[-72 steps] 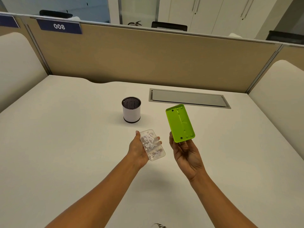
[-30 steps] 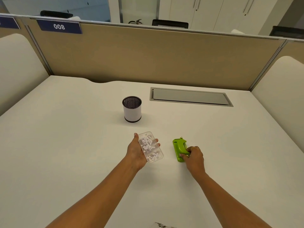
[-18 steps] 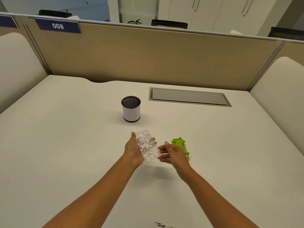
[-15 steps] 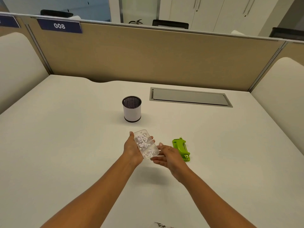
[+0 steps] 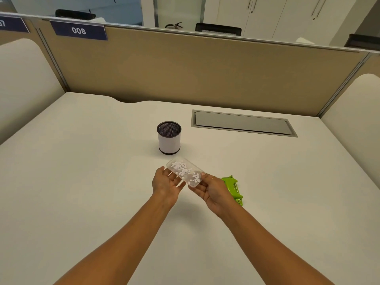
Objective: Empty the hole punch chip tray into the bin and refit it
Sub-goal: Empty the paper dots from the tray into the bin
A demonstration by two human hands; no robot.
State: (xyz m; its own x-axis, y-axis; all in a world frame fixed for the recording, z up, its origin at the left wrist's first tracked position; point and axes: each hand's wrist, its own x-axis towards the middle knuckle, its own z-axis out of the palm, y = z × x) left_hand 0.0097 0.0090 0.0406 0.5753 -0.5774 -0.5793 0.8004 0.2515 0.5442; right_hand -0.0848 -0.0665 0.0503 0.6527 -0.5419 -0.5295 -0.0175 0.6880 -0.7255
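Pale bench [image 5: 82,182], tan partition [image 5: 205,75] with a 008 label [image 5: 78,30] behind, curved screens [image 5: 24,79] either side, grey hatch [image 5: 242,124] flush near the back edge. Bin [image 5: 169,138] upright mid-bench, well apart from every edge. Just nearer, clear tray [image 5: 184,173] of paper chips [image 5: 181,170] pinched at its near end by curled fingers of the right hand [image 5: 216,192]; left hand [image 5: 165,185] palm up beside it, fingers straight. Green hole punch [image 5: 234,190] lying just beyond the right hand
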